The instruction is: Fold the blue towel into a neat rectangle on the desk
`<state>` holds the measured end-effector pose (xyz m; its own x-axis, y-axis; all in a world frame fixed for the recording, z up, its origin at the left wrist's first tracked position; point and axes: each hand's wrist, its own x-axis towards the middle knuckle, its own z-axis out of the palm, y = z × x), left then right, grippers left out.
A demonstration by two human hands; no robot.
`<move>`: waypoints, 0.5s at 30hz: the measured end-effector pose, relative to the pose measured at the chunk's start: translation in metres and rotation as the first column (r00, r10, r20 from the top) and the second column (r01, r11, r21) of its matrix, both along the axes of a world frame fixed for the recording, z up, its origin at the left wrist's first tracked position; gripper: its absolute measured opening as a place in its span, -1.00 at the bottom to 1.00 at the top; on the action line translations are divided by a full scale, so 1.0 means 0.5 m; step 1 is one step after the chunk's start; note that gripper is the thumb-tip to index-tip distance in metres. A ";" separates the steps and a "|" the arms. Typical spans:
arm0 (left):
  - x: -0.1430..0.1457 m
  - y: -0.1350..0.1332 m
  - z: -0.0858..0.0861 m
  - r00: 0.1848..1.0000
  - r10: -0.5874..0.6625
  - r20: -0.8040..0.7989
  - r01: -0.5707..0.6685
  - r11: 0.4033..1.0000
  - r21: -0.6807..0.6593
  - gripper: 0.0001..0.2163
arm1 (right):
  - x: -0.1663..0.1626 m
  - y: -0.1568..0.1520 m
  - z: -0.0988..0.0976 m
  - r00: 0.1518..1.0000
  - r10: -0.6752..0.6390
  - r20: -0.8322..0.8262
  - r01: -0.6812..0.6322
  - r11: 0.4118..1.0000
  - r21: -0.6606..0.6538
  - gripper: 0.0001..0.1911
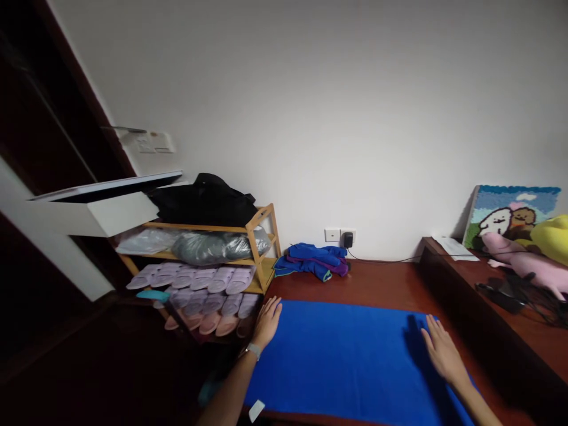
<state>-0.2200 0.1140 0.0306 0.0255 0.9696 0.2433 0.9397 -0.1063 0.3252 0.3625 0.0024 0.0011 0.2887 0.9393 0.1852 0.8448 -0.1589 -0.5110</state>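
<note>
A flat blue cloth [350,361] lies spread on the reddish-brown wooden surface, with a white tag [256,409] at its near left corner. At the cloth's far left corner is my left hand [267,322], fingers stretched out and holding nothing; a watch is on that wrist. My right hand [445,352] is by the far right corner, fingers extended, with its shadow falling on the cloth. Whether the right palm touches the fabric I cannot tell. Beyond the cloth, near the wall, sits a crumpled pile of blue and purple cloths [313,260].
Left of the surface stands a wooden shoe rack [257,236] with several slippers [222,281] and a black bag [204,201] on top. A raised ledge [465,307] on the right holds a pink plush toy [523,260] and cables. A charger [348,239] is plugged into the wall.
</note>
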 end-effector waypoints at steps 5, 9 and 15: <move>0.004 -0.155 -0.022 0.982 -0.164 -0.091 0.171 0.983 0.072 -0.56 | -0.302 -0.028 0.067 0.975 0.214 0.051 -0.214 0.977 -0.017 -0.12; 0.015 -0.229 -0.051 0.975 -0.148 -0.168 0.155 0.987 0.030 -0.50 | -0.596 -0.044 0.105 0.886 0.459 0.056 -0.451 0.884 -0.123 -0.26; 0.011 -0.229 -0.058 0.969 -0.134 -0.205 0.129 0.991 -0.038 -0.48 | -0.802 -0.051 0.084 0.821 0.571 0.001 -0.563 0.810 -0.166 -0.30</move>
<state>-0.2147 -0.0005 0.0018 0.2008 0.9598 0.1963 0.9650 -0.2283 0.1293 -0.0384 -0.0231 0.0431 -0.3096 0.9505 0.0269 0.8321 0.2845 -0.4762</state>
